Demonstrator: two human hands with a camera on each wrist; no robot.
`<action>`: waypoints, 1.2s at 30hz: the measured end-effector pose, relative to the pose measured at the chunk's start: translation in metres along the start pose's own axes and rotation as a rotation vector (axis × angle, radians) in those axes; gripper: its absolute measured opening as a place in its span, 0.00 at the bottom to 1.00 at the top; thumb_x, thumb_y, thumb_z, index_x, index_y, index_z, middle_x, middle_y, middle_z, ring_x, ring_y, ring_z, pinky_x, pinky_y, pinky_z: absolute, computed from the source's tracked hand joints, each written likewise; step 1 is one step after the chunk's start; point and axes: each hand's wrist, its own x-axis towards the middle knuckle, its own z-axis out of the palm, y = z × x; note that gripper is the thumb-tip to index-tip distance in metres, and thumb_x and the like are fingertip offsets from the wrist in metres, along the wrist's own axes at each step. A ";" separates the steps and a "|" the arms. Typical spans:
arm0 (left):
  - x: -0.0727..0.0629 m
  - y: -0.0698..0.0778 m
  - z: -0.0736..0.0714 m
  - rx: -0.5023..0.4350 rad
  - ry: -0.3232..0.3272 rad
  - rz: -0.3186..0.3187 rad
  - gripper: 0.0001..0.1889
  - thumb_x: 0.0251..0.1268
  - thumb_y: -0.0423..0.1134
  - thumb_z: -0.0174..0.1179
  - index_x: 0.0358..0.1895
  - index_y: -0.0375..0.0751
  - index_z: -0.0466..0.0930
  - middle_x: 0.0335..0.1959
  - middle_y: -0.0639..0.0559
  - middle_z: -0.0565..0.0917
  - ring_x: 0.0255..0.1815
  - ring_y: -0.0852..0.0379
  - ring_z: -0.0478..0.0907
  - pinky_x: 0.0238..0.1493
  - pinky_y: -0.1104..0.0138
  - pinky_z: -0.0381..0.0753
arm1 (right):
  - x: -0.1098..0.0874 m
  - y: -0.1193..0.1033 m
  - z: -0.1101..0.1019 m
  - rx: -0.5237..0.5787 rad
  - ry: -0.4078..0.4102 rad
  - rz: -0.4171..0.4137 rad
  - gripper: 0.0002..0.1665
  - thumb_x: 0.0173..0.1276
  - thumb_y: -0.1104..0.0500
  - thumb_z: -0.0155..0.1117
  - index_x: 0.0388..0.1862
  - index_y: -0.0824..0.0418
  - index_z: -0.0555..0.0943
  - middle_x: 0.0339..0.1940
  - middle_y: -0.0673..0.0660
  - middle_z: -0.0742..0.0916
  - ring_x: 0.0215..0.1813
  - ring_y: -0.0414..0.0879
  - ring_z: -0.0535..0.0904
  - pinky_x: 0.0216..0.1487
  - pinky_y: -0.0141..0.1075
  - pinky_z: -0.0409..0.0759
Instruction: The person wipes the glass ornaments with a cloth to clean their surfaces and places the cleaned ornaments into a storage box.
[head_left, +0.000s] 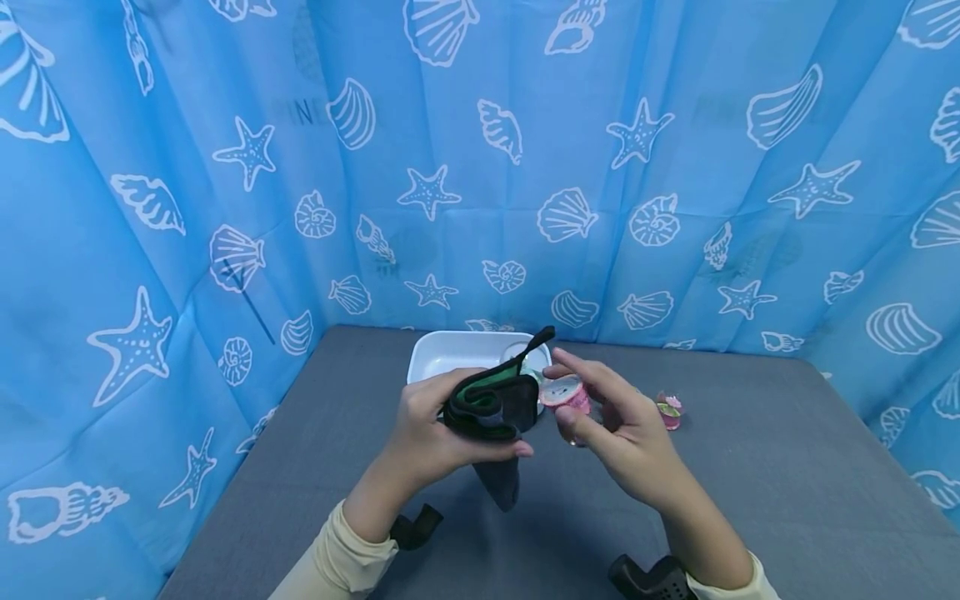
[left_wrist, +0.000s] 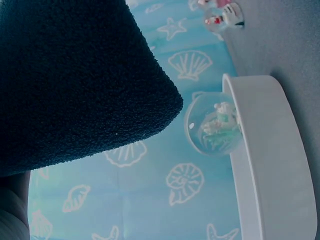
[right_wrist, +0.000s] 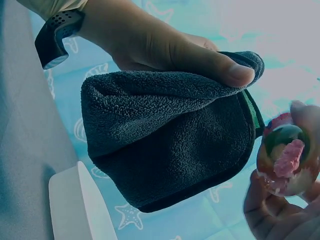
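Note:
My left hand (head_left: 423, 437) grips a folded dark towel (head_left: 491, 408) with a green side and a black loop at the top. Its thumb lies on top of the towel in the right wrist view. Just to the right, my right hand (head_left: 622, 417) pinches a small snow globe (head_left: 566, 393) by its pink base, the underside facing the head camera. A pink figure shows inside this clear globe (right_wrist: 287, 157) in the right wrist view. Globe and towel are close together; whether they touch I cannot tell.
Behind the hands is a white tray (head_left: 442, 358), with a clear globe (left_wrist: 215, 125) holding a white and green figure at its right end. Another small globe (head_left: 670, 410) with a pink base sits on the grey table to the right. A blue shell-print curtain (head_left: 480, 167) surrounds the table.

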 end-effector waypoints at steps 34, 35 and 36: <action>0.000 0.001 0.003 -0.007 0.001 0.025 0.40 0.37 0.39 0.91 0.61 0.38 0.84 0.52 0.44 0.92 0.54 0.50 0.91 0.61 0.60 0.89 | -0.002 0.001 0.007 0.006 0.035 0.003 0.27 0.60 0.76 0.76 0.55 0.60 0.80 0.52 0.56 0.88 0.42 0.43 0.86 0.32 0.34 0.89; 0.001 0.001 0.003 -0.008 -0.002 0.027 0.40 0.37 0.39 0.91 0.60 0.37 0.84 0.52 0.44 0.92 0.54 0.50 0.91 0.61 0.60 0.88 | -0.002 0.002 0.007 0.005 0.038 0.009 0.26 0.59 0.76 0.77 0.52 0.60 0.80 0.52 0.55 0.87 0.43 0.43 0.85 0.32 0.32 0.88; 0.001 0.001 0.003 -0.005 -0.004 0.031 0.40 0.37 0.39 0.91 0.60 0.37 0.84 0.52 0.44 0.92 0.54 0.50 0.91 0.61 0.60 0.88 | -0.002 0.002 0.007 0.005 0.037 0.010 0.25 0.58 0.77 0.77 0.50 0.59 0.80 0.52 0.54 0.87 0.42 0.42 0.85 0.32 0.31 0.86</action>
